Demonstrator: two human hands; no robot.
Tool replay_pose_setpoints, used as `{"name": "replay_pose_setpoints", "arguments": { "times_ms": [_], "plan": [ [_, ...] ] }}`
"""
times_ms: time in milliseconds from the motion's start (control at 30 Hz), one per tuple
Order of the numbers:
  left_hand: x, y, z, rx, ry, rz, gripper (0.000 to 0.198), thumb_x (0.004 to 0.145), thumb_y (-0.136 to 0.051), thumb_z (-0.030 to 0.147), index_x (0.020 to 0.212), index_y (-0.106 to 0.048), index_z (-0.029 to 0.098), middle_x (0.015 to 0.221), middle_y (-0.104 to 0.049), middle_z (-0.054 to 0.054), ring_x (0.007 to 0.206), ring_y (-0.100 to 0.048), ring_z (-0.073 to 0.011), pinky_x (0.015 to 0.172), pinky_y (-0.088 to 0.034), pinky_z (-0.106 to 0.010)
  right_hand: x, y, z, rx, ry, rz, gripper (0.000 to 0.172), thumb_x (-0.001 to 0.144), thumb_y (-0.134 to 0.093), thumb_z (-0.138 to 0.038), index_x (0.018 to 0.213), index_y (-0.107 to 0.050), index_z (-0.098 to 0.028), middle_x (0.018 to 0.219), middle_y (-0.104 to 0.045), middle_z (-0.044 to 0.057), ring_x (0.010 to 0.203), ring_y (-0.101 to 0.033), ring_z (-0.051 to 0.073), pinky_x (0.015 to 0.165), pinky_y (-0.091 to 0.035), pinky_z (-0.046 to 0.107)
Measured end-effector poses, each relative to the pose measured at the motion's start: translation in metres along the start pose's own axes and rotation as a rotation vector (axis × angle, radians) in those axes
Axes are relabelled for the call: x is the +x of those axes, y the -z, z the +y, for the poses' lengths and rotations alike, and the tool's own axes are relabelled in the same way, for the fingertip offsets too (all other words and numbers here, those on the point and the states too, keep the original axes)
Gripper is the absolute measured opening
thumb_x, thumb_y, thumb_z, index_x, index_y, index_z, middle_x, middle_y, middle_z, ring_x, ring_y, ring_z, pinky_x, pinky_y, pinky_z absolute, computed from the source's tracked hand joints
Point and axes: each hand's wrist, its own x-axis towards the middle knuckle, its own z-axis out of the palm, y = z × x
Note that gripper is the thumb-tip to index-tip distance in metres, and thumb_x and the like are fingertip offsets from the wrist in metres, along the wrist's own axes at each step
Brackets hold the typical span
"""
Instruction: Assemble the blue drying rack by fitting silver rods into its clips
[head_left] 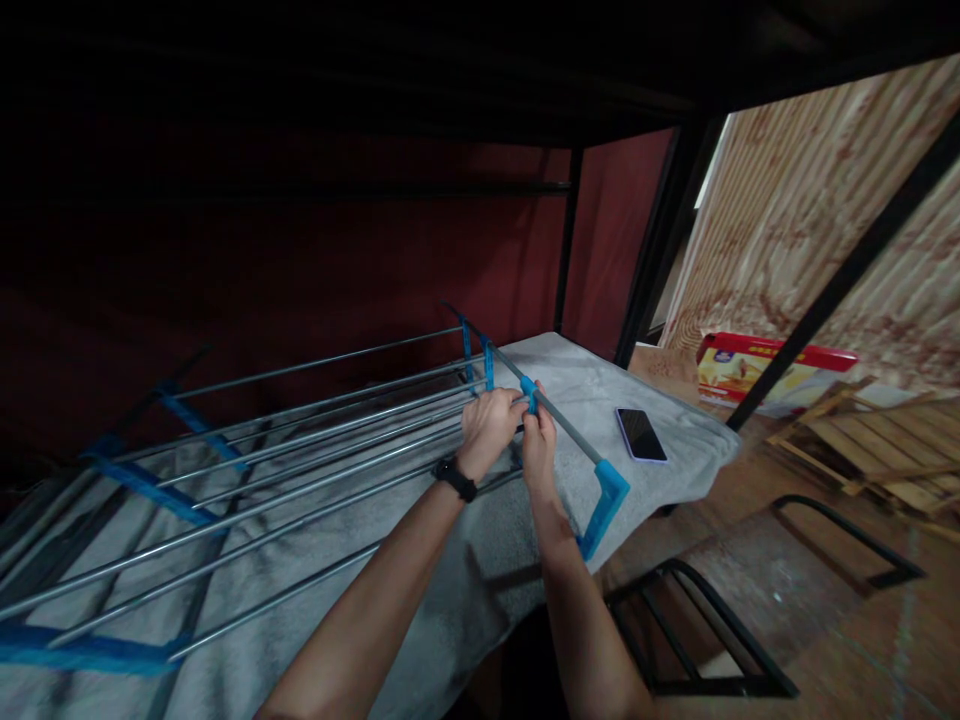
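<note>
A metal rack [300, 460] of long grey rods with blue plastic connectors lies across a grey blanket [600, 385] on a lower bunk. My left hand [489, 425], with a black watch on the wrist, is closed around the end of a rod. My right hand [538, 435] pinches a small blue clip [529, 392] on the grey end bar [562, 420]. Both hands touch each other at that joint. A blue corner piece [606, 500] hangs past the bed edge.
A dark phone [642, 434] lies on the blanket right of my hands. A black chair frame [697, 630] stands below on the floor. A red box [757, 370] and a wooden pallet [862, 440] sit at right. The upper bunk frame hangs overhead.
</note>
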Motion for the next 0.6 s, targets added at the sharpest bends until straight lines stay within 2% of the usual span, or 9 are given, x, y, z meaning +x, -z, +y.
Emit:
{"name": "replay_pose_setpoints", "arguments": {
  "times_ms": [300, 600],
  "plan": [
    [-0.0019, 0.0011, -0.0001, 0.015, -0.038, 0.0, 0.033, 0.093, -0.043, 0.043, 0.097, -0.071, 0.026, 0.095, -0.073, -0.006, 0.089, -0.066, -0.021, 0.069, -0.041, -0.029, -0.0044, -0.0002, 0.0018, -0.062, 0.009, 0.0, 0.055, 0.084, -0.041, -0.026, 0.137, -0.052, -0.018, 0.143, -0.051, 0.005, 0.134, -0.043, 0.019, 0.117, -0.027, 0.04],
    [-0.0045, 0.0001, -0.0069, -0.026, -0.015, 0.001, 0.028, 0.092, -0.047, 0.043, 0.098, -0.071, 0.029, 0.096, -0.073, -0.004, 0.093, -0.065, -0.0201, 0.072, -0.042, -0.028, -0.0078, -0.0022, 0.0016, -0.058, -0.012, 0.007, 0.055, 0.084, -0.042, -0.026, 0.137, -0.053, -0.018, 0.142, -0.051, 0.005, 0.134, -0.043, 0.02, 0.116, -0.026, 0.041]
  ]
}}
